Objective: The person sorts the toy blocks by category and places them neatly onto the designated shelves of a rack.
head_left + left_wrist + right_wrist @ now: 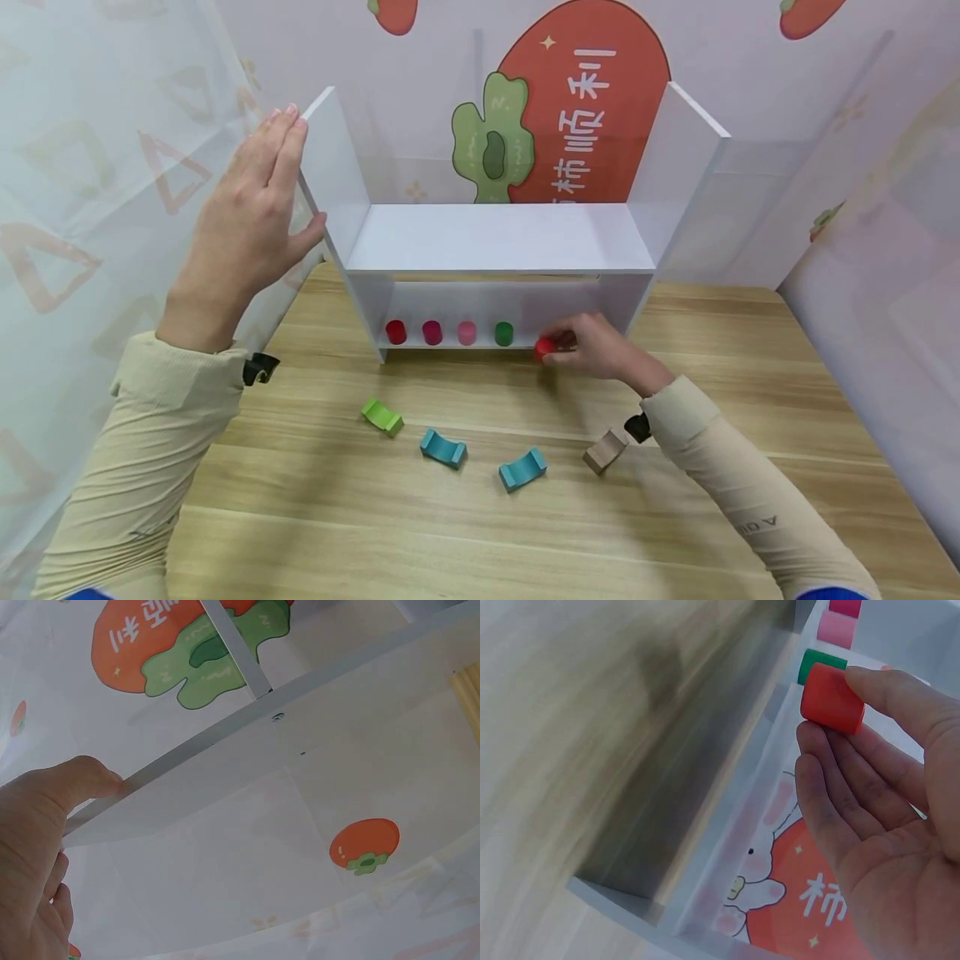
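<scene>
My left hand (251, 196) holds the left side panel of a white shelf (495, 237), thumb at the front edge and fingers along the outer side. In the left wrist view, the thumb (82, 780) touches that edge. My right hand (592, 346) pinches a red cylinder block (832, 697) between thumb and fingers, at the front of the lower board. To its left on that board stand a green cylinder (504, 334), a light pink cylinder (467, 333), a magenta cylinder (432, 332) and a dark red cylinder (396, 332), spaced in a row.
On the wooden table (450, 533) before the shelf lie a lime green curved block (382, 417), two blue curved blocks, one left (443, 448) and one right (522, 470), and a brown block (604, 452). A printed cloth (420, 100) hangs behind.
</scene>
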`<action>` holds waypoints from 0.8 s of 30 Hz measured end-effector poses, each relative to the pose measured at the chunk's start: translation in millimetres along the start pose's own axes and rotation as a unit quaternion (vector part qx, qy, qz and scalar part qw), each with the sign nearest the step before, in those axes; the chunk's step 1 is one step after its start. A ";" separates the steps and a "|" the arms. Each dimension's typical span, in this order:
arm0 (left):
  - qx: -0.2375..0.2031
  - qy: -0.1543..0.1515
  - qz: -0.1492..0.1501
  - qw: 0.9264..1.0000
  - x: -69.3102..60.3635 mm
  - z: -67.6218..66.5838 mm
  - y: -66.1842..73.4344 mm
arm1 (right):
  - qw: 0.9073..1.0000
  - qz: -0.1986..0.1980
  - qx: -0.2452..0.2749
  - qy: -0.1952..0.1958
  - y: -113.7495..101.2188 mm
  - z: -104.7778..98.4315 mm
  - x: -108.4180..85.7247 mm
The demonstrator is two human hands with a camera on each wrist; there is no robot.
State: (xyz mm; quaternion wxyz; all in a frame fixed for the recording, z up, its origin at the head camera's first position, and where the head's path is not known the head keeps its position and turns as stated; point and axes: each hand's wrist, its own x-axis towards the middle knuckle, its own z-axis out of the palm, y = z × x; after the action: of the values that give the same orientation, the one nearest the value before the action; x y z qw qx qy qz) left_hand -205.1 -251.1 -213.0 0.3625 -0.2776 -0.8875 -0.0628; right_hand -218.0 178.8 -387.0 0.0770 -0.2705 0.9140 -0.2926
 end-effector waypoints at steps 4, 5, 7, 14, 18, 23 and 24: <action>0.000 -0.001 0.000 1.000 -0.2 -0.4 0.2 | 1.000 0.007 -0.005 0.006 -1.0 -3.7 8.2; -0.001 -0.001 0.000 1.000 -0.2 -0.4 0.2 | 1.000 0.007 -0.007 0.009 -1.1 -4.2 9.6; -0.002 -0.001 0.001 1.000 -0.3 -0.4 0.0 | 1.000 0.008 -0.007 0.013 -0.9 -4.6 12.7; -0.004 0.002 0.003 1.000 -0.7 0.3 -1.2 | 1.000 0.016 0.004 0.018 1.9 -3.7 20.6; -0.007 0.003 0.002 1.000 -0.6 0.3 -1.4 | 0.999 0.024 0.006 0.020 3.6 -3.4 23.3; -0.007 0.002 0.001 1.000 -0.4 0.4 -1.4 | 0.999 0.029 0.004 0.020 4.6 -3.1 25.3; -0.008 0.002 0.001 1.000 -0.4 0.5 -1.4 | 0.999 0.030 0.003 0.020 5.1 -2.7 25.7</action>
State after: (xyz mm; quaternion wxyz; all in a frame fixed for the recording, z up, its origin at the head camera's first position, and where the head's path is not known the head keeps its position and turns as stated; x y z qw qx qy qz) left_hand -205.9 -252.3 -213.6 0.3619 -0.2808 -0.8862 -0.0698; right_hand -242.7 169.7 -387.3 0.0681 -0.2369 0.9222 -0.2981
